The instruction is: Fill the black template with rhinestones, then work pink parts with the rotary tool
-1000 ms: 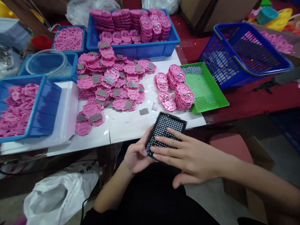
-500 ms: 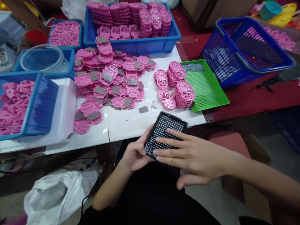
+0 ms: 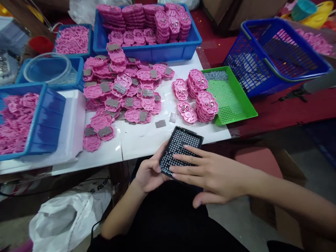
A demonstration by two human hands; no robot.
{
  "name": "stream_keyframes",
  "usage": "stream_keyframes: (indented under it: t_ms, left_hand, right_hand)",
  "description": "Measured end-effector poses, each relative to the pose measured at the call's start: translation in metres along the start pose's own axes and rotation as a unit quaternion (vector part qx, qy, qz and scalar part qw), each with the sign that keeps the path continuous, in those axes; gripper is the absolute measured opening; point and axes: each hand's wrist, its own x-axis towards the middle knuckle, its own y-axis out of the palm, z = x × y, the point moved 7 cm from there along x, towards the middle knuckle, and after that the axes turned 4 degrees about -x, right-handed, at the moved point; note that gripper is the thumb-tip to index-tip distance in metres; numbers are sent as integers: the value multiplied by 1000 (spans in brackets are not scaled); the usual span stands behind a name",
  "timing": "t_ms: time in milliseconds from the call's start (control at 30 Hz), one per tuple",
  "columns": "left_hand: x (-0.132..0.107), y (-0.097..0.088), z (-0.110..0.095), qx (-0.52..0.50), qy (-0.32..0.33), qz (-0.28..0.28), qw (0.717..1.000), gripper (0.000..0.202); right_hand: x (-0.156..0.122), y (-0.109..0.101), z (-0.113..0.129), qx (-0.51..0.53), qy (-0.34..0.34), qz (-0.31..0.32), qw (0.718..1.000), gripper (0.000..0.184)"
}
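Note:
A small black tray (image 3: 181, 138) full of tiny shiny metal pieces, set in rows, is tilted over my lap at the table's front edge. My left hand (image 3: 151, 173) grips it by its left side, thumb over the rim. Across the tray's lower right part lies my right hand (image 3: 207, 171), fingers stretched and spread, fingertips on or just above the pieces. Beyond the tray on the table are a loose grey metal plate (image 3: 160, 123) and a small whitish translucent part (image 3: 173, 117). Several pink plastic shells (image 3: 207, 106) stand stacked behind it.
A pile of pink shells with grey plates (image 3: 120, 87) covers the table's middle. Behind it stands a blue bin (image 3: 147, 52) of stacked shells. At right are a green tray (image 3: 231, 94) holding small metal pieces and a blue basket (image 3: 241, 63). Left, a blue bin (image 3: 49, 119) holds pink parts.
The black tray and both hands have shifted slightly left. My right hand's fingers stay spread over the tray.

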Motion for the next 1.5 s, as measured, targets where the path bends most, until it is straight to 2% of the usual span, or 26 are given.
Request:
stream_keyframes:
  t_ms: [100,267,367,467,567,700,733,800,900,1000,1067,1167,1267,1367,1500]
  left_hand:
    - [-2,-3,-2,5,5,-10,1000,102]
    - [-1,-3,2,7,11,-25,1000,106]
    - [0,1,8,8,28,-34,999,110]
    - [1,2,12,8,48,-48,998,115]
    - [3,-2,18,6,49,-61,997,118]
    - [4,-5,22,3,57,-64,996,120]
    - [4,-3,23,3,61,-61,996,121]
    - [4,1,24,9,69,-58,996,121]
    - [2,5,22,28,93,-63,993,122]
    - [1,3,19,35,97,-73,992,120]
    - [1,0,18,31,90,-76,993,116]
    - [2,-3,16,26,84,-71,994,112]
    - [4,-4,17,8,84,-55,995,110]
    - [6,-3,17,-11,82,-37,996,111]
    - [5,1,15,10,69,-24,997,115]
  right_hand:
    - [-11,-5,-15,15,18,-2,1000,57]
    - [-15,-8,-37,-28,58,-38,997,57]
    - [-5,0,-34,-68,129,-71,987,59]
    - [5,13,-16,-86,171,-71,979,68]
    - [8,22,5,-74,145,-45,986,76]
    - [2,13,12,-40,56,-50,996,60]
    - [1,9,6,-47,60,-67,995,55]
    - [-1,1,-10,-86,113,-102,985,50]
    - [3,3,-22,-136,182,-111,968,59]
    - [10,14,-8,-129,148,-88,977,70]
    - [9,18,4,-110,111,-75,985,69]
    - [-1,14,13,-84,60,-67,992,59]
    - [-17,0,7,-81,27,-108,990,43]
    - [-26,-12,-5,-101,40,-158,982,35]
    - [-14,-6,-9,-111,79,-129,982,49]
